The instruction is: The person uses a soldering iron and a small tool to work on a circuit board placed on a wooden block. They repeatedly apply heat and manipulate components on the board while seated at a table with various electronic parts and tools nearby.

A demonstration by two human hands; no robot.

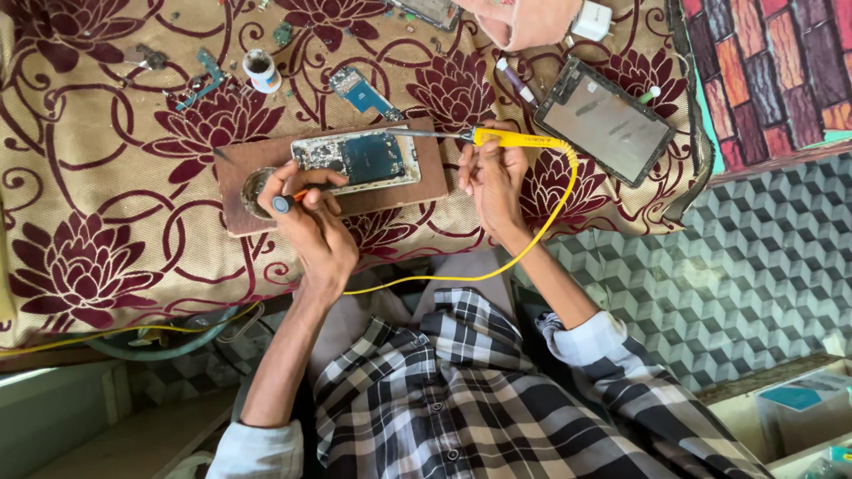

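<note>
My left hand [306, 222] grips a small tool with a blue-grey cap and orange shaft [284, 203], right beside a round tin [251, 188] on a brown wooden board [430, 182]. An opened phone [359, 160] with its blue inner board showing lies on that wooden board. My right hand [493, 177] holds a yellow soldering iron [510, 138]. Its metal tip points left, over the phone's upper right corner. The iron's yellow cord [532, 239] loops down toward my lap.
A floral maroon and gold cloth [106, 222] covers the work surface. On it lie a dark phone frame [603, 120], a white solder spool [262, 71], a small blue circuit board [362, 91] and loose parts. A white charger [592, 19] sits at the top; boxes [799, 399] stand at the bottom right.
</note>
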